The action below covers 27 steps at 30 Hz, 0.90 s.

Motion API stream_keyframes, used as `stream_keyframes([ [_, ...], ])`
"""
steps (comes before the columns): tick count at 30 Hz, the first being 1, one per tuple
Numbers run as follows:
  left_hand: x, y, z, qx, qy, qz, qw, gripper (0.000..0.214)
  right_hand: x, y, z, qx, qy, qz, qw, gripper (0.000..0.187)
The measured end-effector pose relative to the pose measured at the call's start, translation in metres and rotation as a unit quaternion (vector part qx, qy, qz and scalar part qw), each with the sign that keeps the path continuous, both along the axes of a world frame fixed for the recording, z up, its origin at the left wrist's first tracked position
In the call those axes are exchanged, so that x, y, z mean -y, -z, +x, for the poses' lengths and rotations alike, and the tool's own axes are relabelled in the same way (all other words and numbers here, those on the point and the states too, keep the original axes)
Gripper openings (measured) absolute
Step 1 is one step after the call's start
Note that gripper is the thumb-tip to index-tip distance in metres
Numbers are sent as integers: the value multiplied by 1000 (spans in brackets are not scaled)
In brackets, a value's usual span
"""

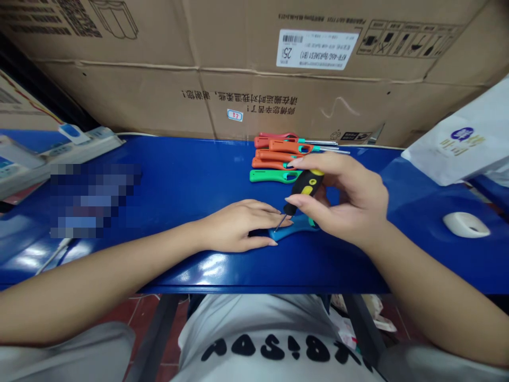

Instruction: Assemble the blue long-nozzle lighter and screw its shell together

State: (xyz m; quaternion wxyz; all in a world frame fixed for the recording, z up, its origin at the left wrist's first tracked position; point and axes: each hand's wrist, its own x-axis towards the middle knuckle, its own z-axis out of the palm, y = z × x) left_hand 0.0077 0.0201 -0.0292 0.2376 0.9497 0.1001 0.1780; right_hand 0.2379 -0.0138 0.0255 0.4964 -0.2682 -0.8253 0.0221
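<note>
My right hand (350, 204) is closed around a black-and-yellow screwdriver (304, 187), its tip angled down onto a blue plastic handle piece (292, 228) lying on the blue table (178, 180). My left hand (238, 225) lies flat with fingers stretched out, pressing on the left end of that blue piece. Just behind the hands lies a row of similar long-handled tools: several orange ones (278, 148) and one green one (274, 176).
Large cardboard boxes (254, 69) stand along the table's far edge. A white bag (461, 143) sits at the right, with a white oval object (466, 225) in front of it. Boxes and papers (47, 154) lie at the left.
</note>
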Motion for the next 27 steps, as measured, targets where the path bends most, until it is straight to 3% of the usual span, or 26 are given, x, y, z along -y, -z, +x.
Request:
stream_keyframes([
  [2, 0, 0, 0, -1, -2, 4, 1000, 51, 0, -1, 0, 22, 5, 15, 1000, 38],
  [7, -1, 0, 1, 7, 1, -6, 1000, 50, 3, -5, 0, 15, -55, -101, 993, 36],
  [12, 1, -1, 1, 7, -8, -3, 1000, 46, 2, -6, -1, 19, -16, 35, 999, 31],
  [18, 2, -1, 1, 7, -20, -8, 1000, 53, 3, -5, -1, 11, -52, -118, 992, 33],
  [21, 2, 0, 1, 7, -21, -12, 1000, 53, 0, -3, -2, -20, 11, -31, 999, 22],
  [24, 2, 0, 1, 4, -29, -14, 999, 53, -3, -5, 1, 19, 35, 44, 998, 20],
  [27, 3, -1, 1, 4, -27, -13, 1000, 53, -3, -9, 7, 62, -18, -42, 997, 30],
])
